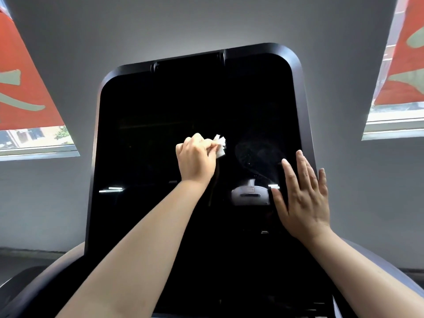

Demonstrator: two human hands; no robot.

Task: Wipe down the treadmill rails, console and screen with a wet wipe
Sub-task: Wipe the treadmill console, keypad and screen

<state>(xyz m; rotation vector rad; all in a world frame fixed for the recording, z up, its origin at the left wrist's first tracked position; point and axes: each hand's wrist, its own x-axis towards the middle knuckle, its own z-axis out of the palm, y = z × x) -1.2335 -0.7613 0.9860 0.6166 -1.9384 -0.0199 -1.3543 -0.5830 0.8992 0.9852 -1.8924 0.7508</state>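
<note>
- Presently, the wet wipe (220, 146) is bunched small and pinched between the closed fingers of the left hand (197, 159), and is pressed to the dark screen (160, 115) near its middle.
- The right hand (302, 196) is held flat with the fingers spread and nothing gripped; it is laid against the right side of the screen, close to the frame (298, 72).
- Fresh fingerprints could be left by that bare palm on glass that is meant to be cleaned, so the patch beneath it would need a further pass.
- A hazy smear (254, 154) is seen just right of the wipe; streaks may be left if the wipe is too crumpled to spread moisture evenly.
- With so little cloth exposed, the glass could be rubbed by knuckles or nails instead of the wipe.
- The far corners and left edge of the screen may be missed if strokes are kept central.
- The rails and console are barely in view at the near edge, so whether they have been wiped cannot be told.
</note>
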